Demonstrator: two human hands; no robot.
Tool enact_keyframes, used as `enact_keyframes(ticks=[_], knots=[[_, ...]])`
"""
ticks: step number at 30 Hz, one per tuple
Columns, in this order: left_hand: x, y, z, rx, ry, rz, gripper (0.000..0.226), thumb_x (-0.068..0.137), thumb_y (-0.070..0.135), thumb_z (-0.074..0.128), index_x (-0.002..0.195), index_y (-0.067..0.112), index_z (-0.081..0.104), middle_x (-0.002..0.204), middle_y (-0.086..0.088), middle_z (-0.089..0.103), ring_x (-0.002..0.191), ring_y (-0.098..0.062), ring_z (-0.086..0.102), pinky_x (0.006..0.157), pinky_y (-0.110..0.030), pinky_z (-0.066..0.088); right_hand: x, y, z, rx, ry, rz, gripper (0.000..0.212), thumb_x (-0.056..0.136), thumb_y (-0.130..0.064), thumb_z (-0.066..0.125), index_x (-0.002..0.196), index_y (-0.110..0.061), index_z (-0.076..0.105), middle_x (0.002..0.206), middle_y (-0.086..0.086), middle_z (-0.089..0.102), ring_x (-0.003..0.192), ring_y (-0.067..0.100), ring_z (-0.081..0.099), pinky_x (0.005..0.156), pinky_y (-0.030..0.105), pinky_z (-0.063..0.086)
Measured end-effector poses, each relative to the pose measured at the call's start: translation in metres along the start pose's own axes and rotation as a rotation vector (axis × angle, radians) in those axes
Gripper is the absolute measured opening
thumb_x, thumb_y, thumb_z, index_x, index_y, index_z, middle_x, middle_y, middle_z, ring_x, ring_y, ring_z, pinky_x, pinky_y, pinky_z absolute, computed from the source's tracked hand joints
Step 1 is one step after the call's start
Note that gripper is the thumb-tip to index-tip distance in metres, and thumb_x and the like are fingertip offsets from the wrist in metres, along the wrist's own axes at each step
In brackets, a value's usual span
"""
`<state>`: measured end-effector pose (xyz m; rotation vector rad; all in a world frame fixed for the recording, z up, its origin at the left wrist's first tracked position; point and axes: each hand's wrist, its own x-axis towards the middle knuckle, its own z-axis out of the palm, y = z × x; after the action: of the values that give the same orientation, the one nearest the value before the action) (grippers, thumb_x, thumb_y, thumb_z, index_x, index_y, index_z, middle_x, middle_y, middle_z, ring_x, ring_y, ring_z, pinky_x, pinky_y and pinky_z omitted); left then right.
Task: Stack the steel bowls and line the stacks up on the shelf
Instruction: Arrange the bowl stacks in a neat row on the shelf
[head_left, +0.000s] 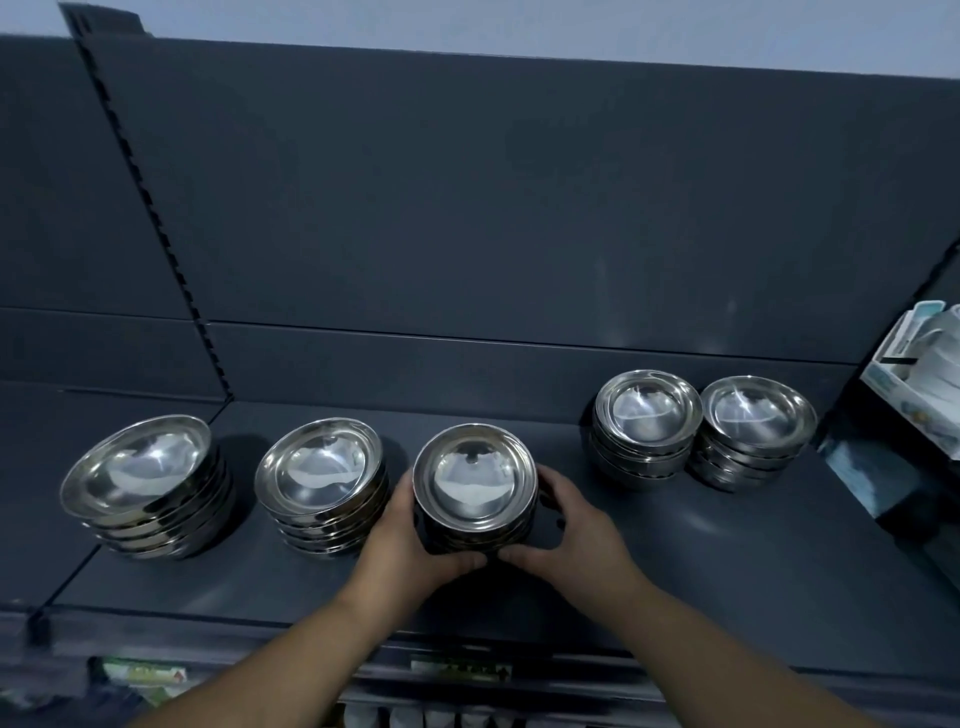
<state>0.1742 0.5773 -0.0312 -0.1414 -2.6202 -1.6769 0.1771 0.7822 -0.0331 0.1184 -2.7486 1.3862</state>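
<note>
Every shiny round steel bowl in view was already nested, making five stacks on the dark grey shelf (675, 561). The left hand (410, 525) and the right hand (576, 525) both clasped the middle stack (475, 478), thumbs nearly meeting at its near side. Just left of the middle stack stood a second stack (322, 483), and further left a leaning stack (145, 478). Right of it, past a gap and set further back, were a fourth stack (647, 428) and a fifth stack (756, 431). Stacking seemed finished; evening out the row seemingly remained.
</note>
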Motion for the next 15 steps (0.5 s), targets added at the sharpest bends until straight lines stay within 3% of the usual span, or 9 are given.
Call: enact_keyframes(ticks=[4, 11, 15], knots=[[-0.003, 0.006, -0.001, -0.041, 0.006, -0.020, 0.123, 0.052, 0.017, 0.093, 0.149, 0.027, 0.018, 0.126, 0.016, 0.050, 0.120, 0.003, 0.042, 0.086, 0.005, 0.027, 0.003, -0.004, -0.004, 0.022, 0.013, -0.011, 0.099, 0.055, -0.038, 0.090, 0.141, -0.037, 0.040, 0.134, -0.019, 0.054, 0.123, -0.002, 0.049, 0.107, 0.023, 0.040], [-0.001, 0.013, -0.003, -0.046, 0.008, -0.007, 0.121, 0.055, 0.015, 0.092, 0.150, 0.021, 0.019, 0.128, 0.016, 0.046, 0.120, 0.003, 0.040, 0.078, 0.013, 0.024, 0.001, -0.009, -0.010, 0.025, 0.026, -0.034, 0.088, 0.057, -0.038, 0.090, 0.134, -0.041, 0.048, 0.118, -0.033, 0.055, 0.112, -0.021, 0.048, 0.091, -0.003, 0.032], [0.005, 0.013, -0.005, -0.108, -0.017, -0.030, 0.121, 0.055, 0.015, 0.092, 0.150, 0.027, 0.017, 0.125, 0.020, 0.052, 0.118, 0.003, 0.049, 0.090, 0.002, 0.035, 0.001, -0.011, -0.012, 0.018, 0.026, -0.017, 0.084, 0.060, -0.042, 0.087, 0.134, -0.039, 0.048, 0.118, -0.030, 0.056, 0.112, -0.013, 0.050, 0.090, 0.001, 0.033]])
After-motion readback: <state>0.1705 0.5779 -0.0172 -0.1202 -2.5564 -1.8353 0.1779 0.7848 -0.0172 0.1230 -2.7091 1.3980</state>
